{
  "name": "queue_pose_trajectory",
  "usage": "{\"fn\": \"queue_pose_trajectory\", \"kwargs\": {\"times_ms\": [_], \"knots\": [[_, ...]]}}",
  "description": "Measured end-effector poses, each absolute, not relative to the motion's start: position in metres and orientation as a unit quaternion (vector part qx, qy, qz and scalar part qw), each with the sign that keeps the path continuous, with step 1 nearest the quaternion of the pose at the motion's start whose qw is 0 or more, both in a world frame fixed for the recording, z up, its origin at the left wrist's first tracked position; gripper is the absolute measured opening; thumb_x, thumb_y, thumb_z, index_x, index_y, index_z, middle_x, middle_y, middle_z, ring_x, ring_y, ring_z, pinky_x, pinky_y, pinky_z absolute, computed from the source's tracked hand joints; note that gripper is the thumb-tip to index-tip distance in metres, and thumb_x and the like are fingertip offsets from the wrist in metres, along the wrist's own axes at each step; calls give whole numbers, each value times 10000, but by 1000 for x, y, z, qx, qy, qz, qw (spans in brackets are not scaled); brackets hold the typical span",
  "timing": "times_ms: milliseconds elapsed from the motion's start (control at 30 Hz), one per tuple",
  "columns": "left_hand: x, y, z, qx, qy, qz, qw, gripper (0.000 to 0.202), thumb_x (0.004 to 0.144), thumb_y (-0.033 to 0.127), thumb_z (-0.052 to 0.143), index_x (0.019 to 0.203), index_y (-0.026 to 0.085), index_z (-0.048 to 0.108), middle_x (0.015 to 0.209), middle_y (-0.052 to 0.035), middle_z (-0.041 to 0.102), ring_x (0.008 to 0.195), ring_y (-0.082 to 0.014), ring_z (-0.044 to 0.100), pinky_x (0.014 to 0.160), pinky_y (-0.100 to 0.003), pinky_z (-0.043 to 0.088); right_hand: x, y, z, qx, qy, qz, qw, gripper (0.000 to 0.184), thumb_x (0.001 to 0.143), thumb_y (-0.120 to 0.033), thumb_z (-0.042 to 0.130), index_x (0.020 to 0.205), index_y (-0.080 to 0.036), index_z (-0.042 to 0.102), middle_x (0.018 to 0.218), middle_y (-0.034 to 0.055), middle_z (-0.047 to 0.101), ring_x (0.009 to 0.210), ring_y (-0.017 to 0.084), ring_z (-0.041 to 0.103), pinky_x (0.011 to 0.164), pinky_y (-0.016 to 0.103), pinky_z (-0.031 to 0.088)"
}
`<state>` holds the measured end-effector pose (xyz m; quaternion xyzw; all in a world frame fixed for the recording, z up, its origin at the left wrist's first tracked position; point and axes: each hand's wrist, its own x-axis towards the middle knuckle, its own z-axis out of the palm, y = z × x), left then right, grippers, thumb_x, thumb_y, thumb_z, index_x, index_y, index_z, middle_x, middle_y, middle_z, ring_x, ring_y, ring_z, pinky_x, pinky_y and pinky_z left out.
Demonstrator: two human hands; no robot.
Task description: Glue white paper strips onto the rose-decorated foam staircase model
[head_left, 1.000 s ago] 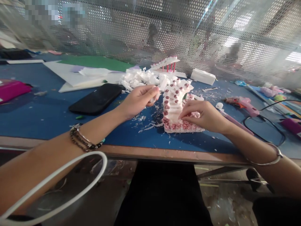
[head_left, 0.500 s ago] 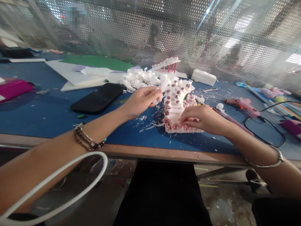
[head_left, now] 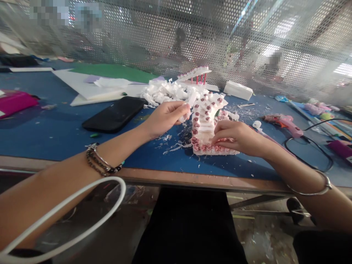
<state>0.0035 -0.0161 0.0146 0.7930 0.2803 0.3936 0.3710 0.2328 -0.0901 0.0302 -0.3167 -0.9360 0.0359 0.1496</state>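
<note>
Rose-trimmed model (head_left: 204, 137) sits right of frame centre. My left hand (head_left: 168, 116) pinches a white piece (head_left: 182, 118); my right hand (head_left: 238, 136) curls at the model, hold unclear. Risk: sideways finger pressure dislodging roses (head_left: 195, 141).

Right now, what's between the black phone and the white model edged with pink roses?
In the head view, your left hand is between them, closed around a whitish piece, with white shavings scattered on the blue tabletop.
</note>
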Motion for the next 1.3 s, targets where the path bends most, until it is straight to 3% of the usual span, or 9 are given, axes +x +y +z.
{"fn": "queue_pose_trajectory", "kwargs": {"times_ms": [300,400,567,667,1300], "knots": [[4,-15,14,808,284,383,346,304,846,348,415,618,152,457,577,23,417,472,-44,334,453,-157,321,234,-83,24,-298,-944,20,144,202,868,-235,463,859,-158,648,825,50,536,765,103,476,699,249,387],[3,-17,14,842,273,378,272,295,854,332,410,654,146,521,545,32,409,476,-52,351,469,-169,310,234,-85,25,-303,-945,-2,123,244,885,-258,428,881,-163,653,853,62,539,783,114,471,707,265,385],[3,-25,13,911,197,332,147,232,845,240,424,912,179,638,589,28,536,452,-60,360,481,-193,297,232,-92,29,-305,-938,21,162,232,881,-245,433,911,-160,648,878,67,562,793,109,498,710,255,399],[5,-28,12,935,139,304,115,276,840,182,400,910,191,667,599,10,550,490,-68,417,522,-188,326,229,-94,31,-301,-938,45,168,219,872,-226,448,923,-159,651,866,59,573,783,96,512,700,236,407],[5,-29,10,951,109,272,95,277,792,127,426,890,183,679,657,-2,624,477,-54,445,535,-162,362,229,-90,24,-317,-936,43,145,235,866,-215,450,969,-179,659,848,47,571,785,106,499,711,250,396]]}}
